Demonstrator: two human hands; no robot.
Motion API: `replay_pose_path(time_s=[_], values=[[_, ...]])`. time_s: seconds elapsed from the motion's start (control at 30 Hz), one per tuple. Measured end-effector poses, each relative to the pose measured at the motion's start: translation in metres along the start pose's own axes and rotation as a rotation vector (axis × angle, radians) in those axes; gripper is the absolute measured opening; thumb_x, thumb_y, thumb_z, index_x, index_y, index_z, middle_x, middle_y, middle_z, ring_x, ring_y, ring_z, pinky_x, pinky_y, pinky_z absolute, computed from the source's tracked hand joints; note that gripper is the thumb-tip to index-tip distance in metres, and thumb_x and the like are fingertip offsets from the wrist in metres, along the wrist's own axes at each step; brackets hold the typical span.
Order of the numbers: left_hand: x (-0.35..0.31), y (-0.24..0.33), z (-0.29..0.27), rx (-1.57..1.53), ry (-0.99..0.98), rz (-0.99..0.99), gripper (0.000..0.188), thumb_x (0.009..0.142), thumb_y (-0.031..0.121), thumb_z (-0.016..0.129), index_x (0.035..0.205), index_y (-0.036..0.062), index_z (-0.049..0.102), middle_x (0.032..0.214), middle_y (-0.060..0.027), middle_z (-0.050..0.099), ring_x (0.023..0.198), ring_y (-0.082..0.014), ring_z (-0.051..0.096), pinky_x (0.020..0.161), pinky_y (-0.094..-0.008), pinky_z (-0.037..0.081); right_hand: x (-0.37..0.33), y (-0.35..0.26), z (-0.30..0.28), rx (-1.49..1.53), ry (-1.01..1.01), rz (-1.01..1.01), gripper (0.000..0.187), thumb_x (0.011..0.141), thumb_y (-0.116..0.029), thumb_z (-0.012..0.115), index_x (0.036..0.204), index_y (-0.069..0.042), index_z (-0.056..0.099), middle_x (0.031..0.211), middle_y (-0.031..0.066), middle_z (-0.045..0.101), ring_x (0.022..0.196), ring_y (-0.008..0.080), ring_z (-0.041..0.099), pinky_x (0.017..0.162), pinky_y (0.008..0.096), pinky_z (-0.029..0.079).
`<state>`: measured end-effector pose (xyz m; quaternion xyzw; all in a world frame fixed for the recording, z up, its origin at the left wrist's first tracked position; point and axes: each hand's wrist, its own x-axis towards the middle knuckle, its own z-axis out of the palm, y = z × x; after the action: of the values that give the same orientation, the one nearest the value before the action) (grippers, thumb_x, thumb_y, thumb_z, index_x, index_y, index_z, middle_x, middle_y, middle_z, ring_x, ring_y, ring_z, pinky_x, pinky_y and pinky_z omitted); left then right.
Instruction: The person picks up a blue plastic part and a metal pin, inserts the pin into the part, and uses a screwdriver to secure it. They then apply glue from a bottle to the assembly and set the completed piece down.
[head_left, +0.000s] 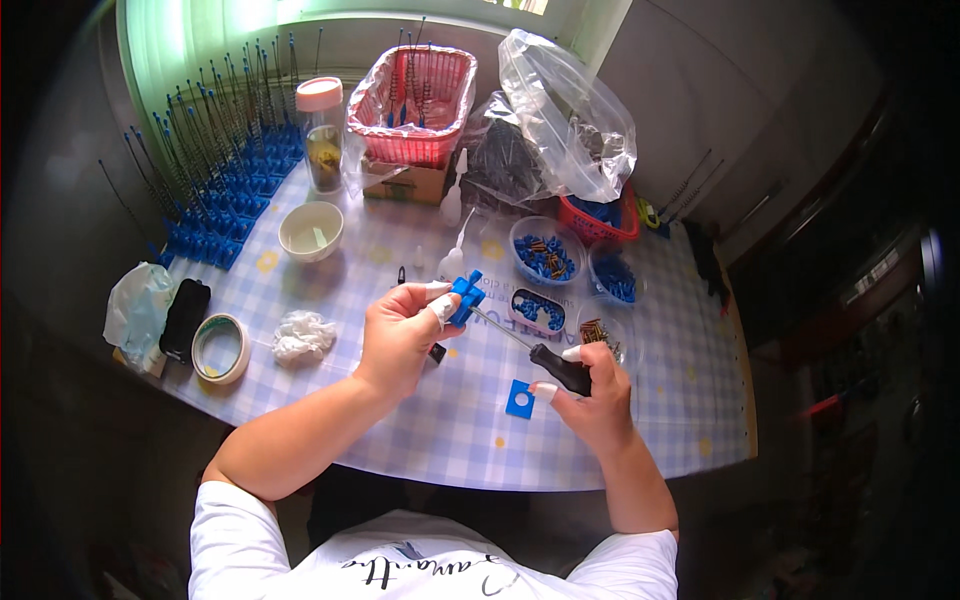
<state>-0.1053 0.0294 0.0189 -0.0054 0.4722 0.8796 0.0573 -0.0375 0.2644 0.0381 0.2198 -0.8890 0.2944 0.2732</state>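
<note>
My left hand (pixel 400 325) pinches a small blue plastic part (pixel 467 297) above the table, with white tape wrapped on its thumb and a finger. In my right hand (pixel 598 398) is a screwdriver (pixel 558 368) with a black handle; its thin metal shaft points up and left, and the tip meets the blue part or lies just behind its edge. White tape covers my right thumb and a finger too. Below the screwdriver a flat blue square plate (pixel 519 399) with a round hole lies on the checked tablecloth (pixel 450 440).
Bowls of blue parts and screws (pixel 547 252) stand right of centre. A pink basket (pixel 412 105), a lidded jar (pixel 322 140) and squeeze bottles (pixel 452 200) are farther back. Blue bases with upright springy rods (pixel 215 220) crowd the left. Nearer lie a tape roll (pixel 220 349) and crumpled tissue (pixel 302 337).
</note>
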Motion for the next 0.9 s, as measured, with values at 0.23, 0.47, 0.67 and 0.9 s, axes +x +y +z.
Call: replay_pose_path(time_s=[0.23, 0.47, 0.67, 0.9], values=[[0.002, -0.001, -0.004, -0.015, -0.014, 0.012, 0.014, 0.089, 0.007, 0.067, 0.101, 0.0005, 0.063, 0.099, -0.0095, 0.069, 0.089, -0.0140, 0.067, 0.076, -0.0292, 0.058, 0.005, 0.005, 0.002, -0.063, 0.089, -0.068, 0.054, 0.064, -0.007, 0.085, 0.101, -0.007, 0.046, 0.094, 0.0140, 0.055, 0.079, 0.0313, 0.061, 0.064, 0.0382, 0.051], [0.000, 0.003, -0.002, -0.027, -0.013, -0.008, 0.015, 0.090, 0.007, 0.067, 0.102, -0.0008, 0.064, 0.098, -0.0093, 0.069, 0.089, -0.0141, 0.067, 0.076, -0.0294, 0.058, 0.009, 0.002, -0.004, -0.165, 0.114, -0.123, 0.040, 0.068, -0.012, 0.084, 0.096, -0.004, 0.056, 0.087, 0.0139, 0.060, 0.077, 0.0314, 0.061, 0.066, 0.0397, 0.049], [0.000, 0.001, -0.001, -0.029, -0.005, -0.005, 0.016, 0.090, 0.008, 0.067, 0.103, -0.0003, 0.064, 0.098, -0.0092, 0.069, 0.090, -0.0141, 0.067, 0.076, -0.0292, 0.058, 0.002, 0.006, 0.000, -0.133, 0.100, -0.065, 0.035, 0.076, -0.022, 0.080, 0.096, -0.002, 0.058, 0.081, 0.0136, 0.065, 0.073, 0.0321, 0.062, 0.065, 0.0389, 0.051], [0.002, 0.000, -0.001, -0.027, 0.012, -0.002, 0.020, 0.089, 0.009, 0.068, 0.105, -0.0024, 0.063, 0.096, -0.0076, 0.068, 0.086, -0.0122, 0.066, 0.077, -0.0284, 0.057, 0.007, -0.002, 0.000, -0.132, 0.086, -0.092, 0.046, 0.073, -0.013, 0.081, 0.103, -0.006, 0.047, 0.094, 0.0146, 0.055, 0.075, 0.0308, 0.062, 0.058, 0.0354, 0.051]])
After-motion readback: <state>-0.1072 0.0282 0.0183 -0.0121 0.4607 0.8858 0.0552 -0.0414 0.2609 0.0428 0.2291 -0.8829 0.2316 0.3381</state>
